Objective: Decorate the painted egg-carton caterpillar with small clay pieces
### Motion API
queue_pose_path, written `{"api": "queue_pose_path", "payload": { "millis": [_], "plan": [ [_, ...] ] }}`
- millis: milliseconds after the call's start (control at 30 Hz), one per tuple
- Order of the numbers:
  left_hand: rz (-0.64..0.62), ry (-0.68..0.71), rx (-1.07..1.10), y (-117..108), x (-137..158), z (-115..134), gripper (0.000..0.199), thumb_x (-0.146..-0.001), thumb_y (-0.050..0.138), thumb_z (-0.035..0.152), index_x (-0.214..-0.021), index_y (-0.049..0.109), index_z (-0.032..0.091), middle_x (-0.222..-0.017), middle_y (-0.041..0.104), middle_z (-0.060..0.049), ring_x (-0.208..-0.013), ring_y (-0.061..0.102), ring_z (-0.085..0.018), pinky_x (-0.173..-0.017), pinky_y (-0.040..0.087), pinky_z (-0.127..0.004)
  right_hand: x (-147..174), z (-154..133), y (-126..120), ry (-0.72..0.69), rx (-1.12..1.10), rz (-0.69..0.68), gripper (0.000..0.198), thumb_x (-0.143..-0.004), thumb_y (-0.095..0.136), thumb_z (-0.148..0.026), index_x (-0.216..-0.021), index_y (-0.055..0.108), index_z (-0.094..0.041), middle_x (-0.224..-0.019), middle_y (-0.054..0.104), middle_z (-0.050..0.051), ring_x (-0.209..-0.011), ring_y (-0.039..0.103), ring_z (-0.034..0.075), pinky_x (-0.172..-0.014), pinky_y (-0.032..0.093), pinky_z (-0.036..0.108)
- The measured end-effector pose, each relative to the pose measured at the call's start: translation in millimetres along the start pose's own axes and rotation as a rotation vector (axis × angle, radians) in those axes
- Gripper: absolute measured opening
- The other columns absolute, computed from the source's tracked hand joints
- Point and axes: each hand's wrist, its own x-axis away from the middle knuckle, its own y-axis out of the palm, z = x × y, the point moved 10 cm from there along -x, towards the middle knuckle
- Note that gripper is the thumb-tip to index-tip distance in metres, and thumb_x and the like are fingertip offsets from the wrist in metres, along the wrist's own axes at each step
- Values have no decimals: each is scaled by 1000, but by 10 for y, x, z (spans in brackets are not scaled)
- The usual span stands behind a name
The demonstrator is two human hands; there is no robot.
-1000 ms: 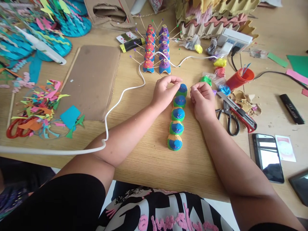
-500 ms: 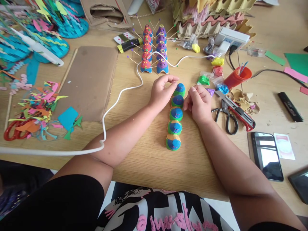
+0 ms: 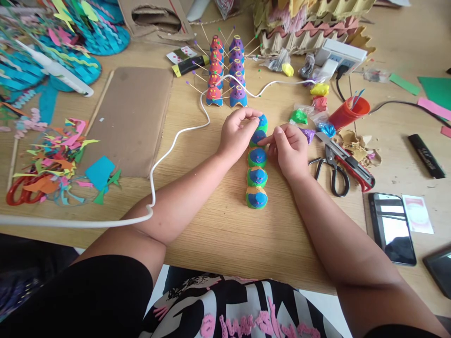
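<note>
A strip of egg-carton cups (image 3: 257, 177) lies lengthwise on the table, covered in blue and green clay with small pink faces. At its far end, my left hand (image 3: 238, 129) has its thumb and forefinger closed about the last cup, partly covering it. My right hand (image 3: 291, 148) is beside the strip, its forefinger reaching onto the second cup from the far end. The other right fingers are curled under, and whether they pinch something small cannot be seen. Beyond stand a red-and-blue strip (image 3: 214, 89) and a purple-and-blue strip (image 3: 238, 91), with cotton-bud-like sticks poking out.
A white cable (image 3: 172, 143) crosses the table and my left forearm. On the right are scissors (image 3: 338, 178), a box cutter (image 3: 352, 166), a red cup (image 3: 348, 115), clay bags (image 3: 299, 116) and a phone (image 3: 392, 230). Cardboard (image 3: 127, 117) and paper scraps (image 3: 59, 159) lie left.
The clay-covered strip has slid away from me and stands straighter, its far end now under my left fingers. My right forefinger has stretched out onto the second cup.
</note>
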Motion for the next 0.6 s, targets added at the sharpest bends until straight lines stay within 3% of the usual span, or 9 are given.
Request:
{"api": "queue_pose_path", "payload": {
  "millis": [333,600],
  "plan": [
    [-12,36,-12,-8,-22,-30,15,-103,68,37,-111,74,26,-116,81,-5,-115,76,-21,-105,61,-37,-71,-13,-107,-89,7,58,48,-87,83,-72,-88,65,-27,-84,72,0,-80,67,16,-72,58,32],
    [-9,54,-15,0,-21,-30,15,-105,68,38,-113,74,27,-119,81,-6,-114,76,-21,-106,61,-40,-104,52,-157,-51,58,69,57,-92,71,-79,-75,60,-25,-69,60,-1,-74,61,15,-69,56,31]
  ]
}}
